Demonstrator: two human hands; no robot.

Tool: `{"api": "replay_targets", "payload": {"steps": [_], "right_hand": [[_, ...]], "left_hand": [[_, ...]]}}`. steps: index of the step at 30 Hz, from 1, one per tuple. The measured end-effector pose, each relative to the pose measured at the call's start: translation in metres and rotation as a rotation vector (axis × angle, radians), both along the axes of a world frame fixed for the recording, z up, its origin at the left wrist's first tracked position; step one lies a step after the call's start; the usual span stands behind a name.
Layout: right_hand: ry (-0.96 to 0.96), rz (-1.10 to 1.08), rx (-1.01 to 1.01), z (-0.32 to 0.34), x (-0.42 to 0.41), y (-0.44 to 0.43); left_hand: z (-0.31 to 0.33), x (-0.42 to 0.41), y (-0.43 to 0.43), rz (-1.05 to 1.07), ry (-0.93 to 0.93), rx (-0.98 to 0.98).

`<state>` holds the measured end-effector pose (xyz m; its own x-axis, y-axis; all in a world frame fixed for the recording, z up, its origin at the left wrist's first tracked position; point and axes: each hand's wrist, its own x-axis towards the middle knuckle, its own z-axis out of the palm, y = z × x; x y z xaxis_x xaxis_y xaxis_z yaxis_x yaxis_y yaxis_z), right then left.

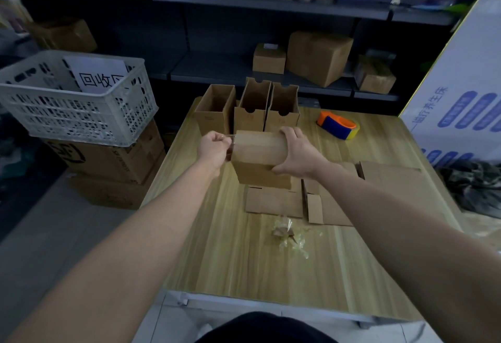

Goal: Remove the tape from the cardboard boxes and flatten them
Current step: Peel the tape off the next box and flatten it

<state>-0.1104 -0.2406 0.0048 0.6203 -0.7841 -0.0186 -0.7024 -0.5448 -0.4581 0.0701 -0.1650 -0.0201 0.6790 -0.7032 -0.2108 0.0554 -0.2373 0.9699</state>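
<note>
A small brown cardboard box (259, 157) is held above the middle of the wooden table (238, 256). My right hand (296, 151) grips its right end, fingers curled over the top edge. My left hand (214, 146) is at the box's left end and pinches a strip of clear tape (230, 139) that runs from the box. Three open cardboard boxes (254, 108) stand upright in a row just behind. Flattened cardboard pieces (320, 201) lie on the table under and to the right of the held box. A crumpled wad of removed clear tape (287, 231) lies nearer to me.
An orange and blue tape dispenser (338, 125) lies at the table's back right. A white plastic crate (78, 96) sits on stacked cartons to the left. A large white printed carton (461, 93) stands to the right. Dark shelves with boxes run along the back.
</note>
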Motion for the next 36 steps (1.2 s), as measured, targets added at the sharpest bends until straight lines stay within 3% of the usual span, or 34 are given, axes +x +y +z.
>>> {"api": "replay_targets", "payload": {"steps": [3, 7, 10, 15, 18, 21, 24, 27, 29, 32, 36], "right_hand": [[-0.111, 0.001, 0.057, 0.004, 0.003, 0.005], [0.094, -0.007, -0.096, 0.007, 0.008, 0.007], [0.185, 0.004, -0.199, 0.012, 0.014, 0.008], [0.27, -0.043, -0.215, 0.012, 0.016, 0.007], [0.262, -0.046, -0.197, 0.007, 0.009, 0.002], [0.089, 0.005, -0.213, 0.001, 0.004, 0.0], [-0.221, 0.033, -0.028, -0.001, -0.006, -0.004], [-0.297, 0.001, 0.043, 0.001, -0.015, -0.008], [-0.186, 0.018, -0.056, 0.003, -0.015, -0.008], [-0.067, 0.013, -0.217, 0.011, -0.01, -0.005], [0.183, 0.046, -0.445, 0.008, -0.009, -0.003]], "left_hand": [[-0.001, 0.001, 0.001, 0.037, -0.142, 0.024], [0.004, -0.005, 0.009, -0.092, -0.681, 0.079], [0.006, -0.011, 0.008, -0.176, -0.778, -0.013], [0.008, -0.02, 0.01, -0.343, -0.572, -0.071], [0.011, -0.021, 0.005, -0.207, -0.236, -0.188], [0.013, -0.016, -0.005, 0.082, 0.127, -0.197], [0.012, -0.013, -0.01, 0.185, 0.32, -0.188], [0.009, -0.012, -0.011, 0.192, 0.348, -0.138], [0.007, -0.016, -0.011, 0.148, 0.292, -0.082], [0.006, -0.026, -0.008, 0.01, 0.039, 0.003], [0.026, -0.046, -0.012, -0.163, 0.072, -0.124]]}}
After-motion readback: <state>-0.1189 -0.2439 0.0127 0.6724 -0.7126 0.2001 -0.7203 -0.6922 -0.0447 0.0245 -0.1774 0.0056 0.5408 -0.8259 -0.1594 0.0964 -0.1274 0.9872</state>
